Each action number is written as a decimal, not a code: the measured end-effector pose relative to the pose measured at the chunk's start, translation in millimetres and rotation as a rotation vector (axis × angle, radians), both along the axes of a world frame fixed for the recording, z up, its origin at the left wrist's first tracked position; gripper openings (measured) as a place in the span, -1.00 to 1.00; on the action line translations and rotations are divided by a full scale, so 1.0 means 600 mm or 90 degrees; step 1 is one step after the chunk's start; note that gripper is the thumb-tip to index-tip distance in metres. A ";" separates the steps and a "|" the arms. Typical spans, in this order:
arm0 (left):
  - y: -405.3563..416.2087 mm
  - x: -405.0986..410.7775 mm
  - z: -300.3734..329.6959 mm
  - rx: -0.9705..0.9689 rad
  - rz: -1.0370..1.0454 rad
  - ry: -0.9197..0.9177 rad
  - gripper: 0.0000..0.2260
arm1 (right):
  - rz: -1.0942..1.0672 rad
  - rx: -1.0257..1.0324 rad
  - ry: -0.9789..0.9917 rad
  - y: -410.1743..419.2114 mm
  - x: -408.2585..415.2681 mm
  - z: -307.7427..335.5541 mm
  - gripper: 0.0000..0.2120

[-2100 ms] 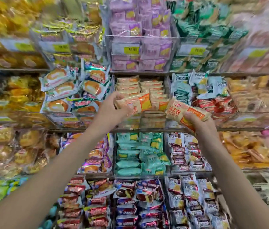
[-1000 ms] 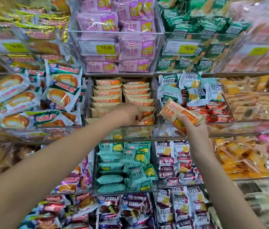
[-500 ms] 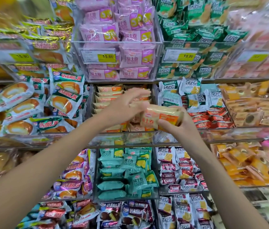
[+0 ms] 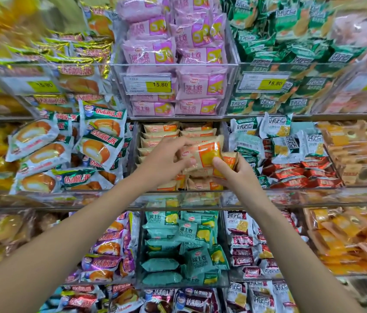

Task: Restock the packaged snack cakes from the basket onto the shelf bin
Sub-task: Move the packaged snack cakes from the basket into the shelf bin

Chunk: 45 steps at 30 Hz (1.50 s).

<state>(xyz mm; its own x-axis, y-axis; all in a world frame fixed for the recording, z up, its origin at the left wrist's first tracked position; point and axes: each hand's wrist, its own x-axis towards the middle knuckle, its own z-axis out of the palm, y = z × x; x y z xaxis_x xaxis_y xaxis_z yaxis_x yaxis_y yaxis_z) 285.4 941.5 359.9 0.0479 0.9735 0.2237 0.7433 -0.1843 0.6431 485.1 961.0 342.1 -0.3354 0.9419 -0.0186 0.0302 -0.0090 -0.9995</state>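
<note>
both hands on one snack cake at the bin mouth

head view: left hand and right hand fingers pinch the orange snack cake at the shelf bin, twelve o'clock; the slick wrapper could slip and topple the stacked packs.

The held cake pack was pale beige with an orange panel and a small red logo. The stacked packs behind it shared that beige and orange. The rolls above were pink with magenta panels; their price tags were white with a yellow block. The left pies were white with green bands and red lettering. The lower rolls were teal with yellow patches. The right packs were red.
</note>
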 end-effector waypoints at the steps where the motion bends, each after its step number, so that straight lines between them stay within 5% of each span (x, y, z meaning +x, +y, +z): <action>1: 0.007 -0.003 0.000 0.010 0.030 -0.016 -0.73 | -0.012 0.000 -0.009 0.002 0.000 -0.001 -0.72; 3: 0.020 -0.015 0.001 0.056 0.104 0.019 -0.79 | -0.047 0.004 -0.024 0.006 0.001 -0.002 -0.83; 7: 0.048 -0.068 0.004 0.089 0.240 0.298 -0.74 | -0.083 0.003 -0.042 0.011 -0.002 -0.001 -0.92; 13: 0.085 -0.092 -0.007 0.086 0.267 0.567 -0.75 | -0.077 0.009 -0.027 0.008 -0.017 0.001 -0.91; 23: 0.091 -0.096 -0.014 0.034 0.112 0.474 -0.54 | -0.075 0.003 -0.007 0.009 -0.022 -0.009 -0.89; 30: 0.119 -0.114 -0.008 0.077 0.076 0.664 -0.48 | -0.073 -0.005 0.001 0.011 -0.020 -0.017 -0.89; 39: 0.110 -0.111 -0.010 0.147 0.057 0.795 -0.67 | -0.077 -0.015 0.020 0.014 -0.016 -0.022 -0.89; 45: 0.115 -0.107 0.003 0.062 0.069 0.906 -0.75 | -0.077 -0.018 0.000 0.014 -0.023 -0.026 -0.88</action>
<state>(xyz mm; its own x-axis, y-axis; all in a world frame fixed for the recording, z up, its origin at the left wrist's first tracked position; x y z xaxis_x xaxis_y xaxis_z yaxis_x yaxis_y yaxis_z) 221.1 1010.6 361.7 0.2118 0.9706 0.1148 0.7458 -0.0845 -0.6608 471.6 969.1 326.6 -0.2197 0.9745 -0.0458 0.0269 -0.0408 -0.9988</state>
